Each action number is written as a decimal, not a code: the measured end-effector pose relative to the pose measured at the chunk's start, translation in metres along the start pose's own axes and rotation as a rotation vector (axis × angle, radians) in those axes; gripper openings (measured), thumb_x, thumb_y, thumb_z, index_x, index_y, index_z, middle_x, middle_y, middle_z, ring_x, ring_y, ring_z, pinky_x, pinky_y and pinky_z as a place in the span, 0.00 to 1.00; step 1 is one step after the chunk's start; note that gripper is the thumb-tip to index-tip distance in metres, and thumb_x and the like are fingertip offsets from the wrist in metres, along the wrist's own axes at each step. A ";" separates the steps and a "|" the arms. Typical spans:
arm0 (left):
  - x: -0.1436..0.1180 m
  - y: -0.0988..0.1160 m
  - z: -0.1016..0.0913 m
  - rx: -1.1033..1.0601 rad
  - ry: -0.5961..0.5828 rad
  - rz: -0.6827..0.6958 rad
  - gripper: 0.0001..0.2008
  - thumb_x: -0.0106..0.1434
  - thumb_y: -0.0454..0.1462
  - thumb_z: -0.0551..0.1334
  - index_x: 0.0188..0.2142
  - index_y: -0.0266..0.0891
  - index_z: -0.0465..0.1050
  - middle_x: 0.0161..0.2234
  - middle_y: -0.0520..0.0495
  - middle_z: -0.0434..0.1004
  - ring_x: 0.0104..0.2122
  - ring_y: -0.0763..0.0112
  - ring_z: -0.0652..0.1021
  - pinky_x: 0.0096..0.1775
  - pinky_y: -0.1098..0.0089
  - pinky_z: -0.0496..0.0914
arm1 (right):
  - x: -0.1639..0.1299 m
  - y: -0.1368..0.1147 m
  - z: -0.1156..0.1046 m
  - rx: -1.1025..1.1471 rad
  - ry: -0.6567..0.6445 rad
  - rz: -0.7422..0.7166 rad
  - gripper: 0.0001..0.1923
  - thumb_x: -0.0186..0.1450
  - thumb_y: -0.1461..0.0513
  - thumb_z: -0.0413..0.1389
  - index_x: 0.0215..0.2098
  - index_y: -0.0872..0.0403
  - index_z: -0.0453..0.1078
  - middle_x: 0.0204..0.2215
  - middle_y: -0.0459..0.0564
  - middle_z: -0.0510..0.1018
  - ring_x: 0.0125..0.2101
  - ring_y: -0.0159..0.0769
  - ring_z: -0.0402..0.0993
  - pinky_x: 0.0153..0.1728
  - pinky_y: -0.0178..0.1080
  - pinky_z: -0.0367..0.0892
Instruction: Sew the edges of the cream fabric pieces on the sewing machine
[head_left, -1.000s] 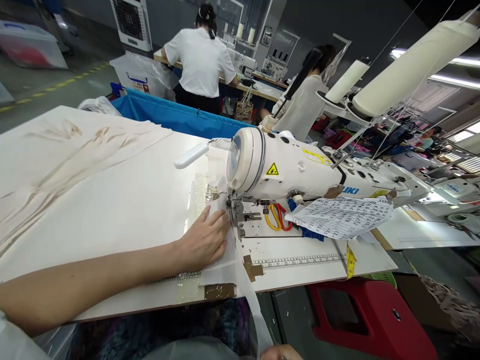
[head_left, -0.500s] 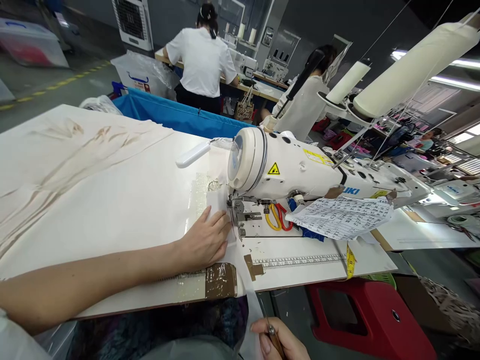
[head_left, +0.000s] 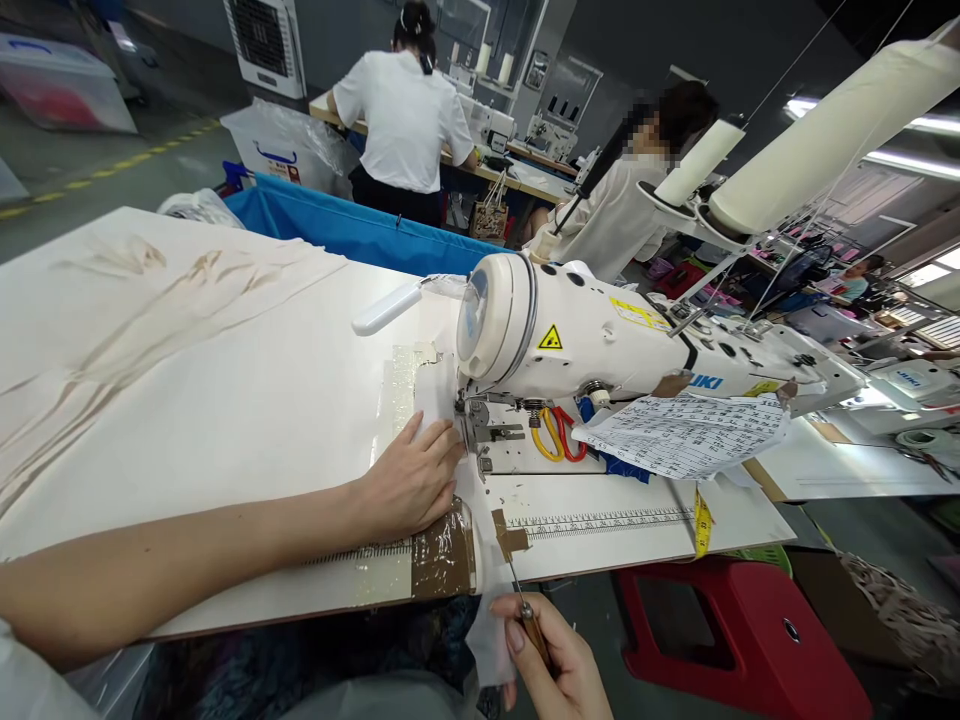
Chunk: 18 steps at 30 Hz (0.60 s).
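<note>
My left hand (head_left: 420, 474) lies flat on a strip of white fabric (head_left: 435, 395), its fingers stretched out just left of the needle area of the white sewing machine (head_left: 592, 325). From there the strip runs over the table's front edge and hangs down beside my right hand (head_left: 551, 655). That hand is closed around the wooden handle of an awl (head_left: 532, 630), whose thin metal point is directed up toward the table. The fabric edge lies against its thumb and fingers; whether it is pinched there I cannot tell.
Scissors with yellow and red handles (head_left: 555, 435) lie beneath the machine arm, near a sheet of printed paper (head_left: 686, 435). Cream cloth (head_left: 112, 320) spreads over the table's left side. A red stool (head_left: 750, 640) stands below right. Two people work beyond the blue cloth bin (head_left: 352, 230).
My right hand has moved up toward the table edge with the awl. The fabric strip has shifted, and its hanging end now shows. My left hand has barely moved.
</note>
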<state>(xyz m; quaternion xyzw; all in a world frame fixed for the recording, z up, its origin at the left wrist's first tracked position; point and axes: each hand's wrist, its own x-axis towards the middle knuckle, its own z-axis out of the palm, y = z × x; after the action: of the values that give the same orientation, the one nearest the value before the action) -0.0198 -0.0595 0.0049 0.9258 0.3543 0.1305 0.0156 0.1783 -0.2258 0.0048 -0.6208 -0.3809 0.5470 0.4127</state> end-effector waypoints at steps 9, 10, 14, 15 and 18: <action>0.007 -0.002 0.001 0.103 0.031 0.021 0.19 0.68 0.36 0.54 0.53 0.24 0.70 0.47 0.35 0.72 0.46 0.54 0.70 0.56 0.53 0.62 | 0.014 -0.004 0.002 -0.054 -0.041 -0.034 0.26 0.66 0.41 0.58 0.46 0.54 0.75 0.24 0.43 0.69 0.20 0.31 0.71 0.24 0.33 0.64; 0.008 -0.002 0.000 0.126 0.011 0.017 0.19 0.68 0.35 0.54 0.53 0.24 0.71 0.46 0.35 0.72 0.44 0.54 0.70 0.52 0.55 0.64 | 0.015 -0.004 0.004 -0.047 -0.021 -0.033 0.27 0.66 0.41 0.58 0.47 0.54 0.76 0.23 0.42 0.69 0.19 0.31 0.71 0.24 0.33 0.64; 0.013 -0.003 -0.004 0.175 -0.056 -0.012 0.18 0.67 0.32 0.53 0.54 0.24 0.70 0.46 0.35 0.72 0.43 0.55 0.70 0.46 0.58 0.67 | 0.014 -0.003 0.022 0.124 0.054 -0.012 0.29 0.61 0.42 0.64 0.49 0.55 0.75 0.18 0.39 0.69 0.15 0.29 0.69 0.21 0.31 0.65; 0.013 -0.003 -0.005 0.176 -0.064 -0.017 0.18 0.67 0.31 0.53 0.54 0.24 0.70 0.46 0.35 0.72 0.43 0.55 0.70 0.46 0.59 0.66 | 0.012 -0.002 0.027 0.211 0.053 0.021 0.30 0.60 0.43 0.65 0.49 0.55 0.75 0.18 0.39 0.71 0.14 0.28 0.70 0.20 0.31 0.65; 0.013 -0.005 -0.008 0.159 -0.077 -0.024 0.18 0.67 0.30 0.52 0.53 0.25 0.71 0.48 0.35 0.72 0.44 0.54 0.70 0.46 0.59 0.66 | 0.006 0.003 0.045 0.467 0.010 0.143 0.31 0.54 0.44 0.70 0.46 0.56 0.74 0.19 0.42 0.76 0.13 0.30 0.73 0.18 0.30 0.65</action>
<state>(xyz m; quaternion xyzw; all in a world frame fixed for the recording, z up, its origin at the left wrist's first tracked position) -0.0159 -0.0479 0.0149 0.9242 0.3738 0.0659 -0.0426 0.1341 -0.2173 -0.0026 -0.5366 -0.1971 0.6448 0.5074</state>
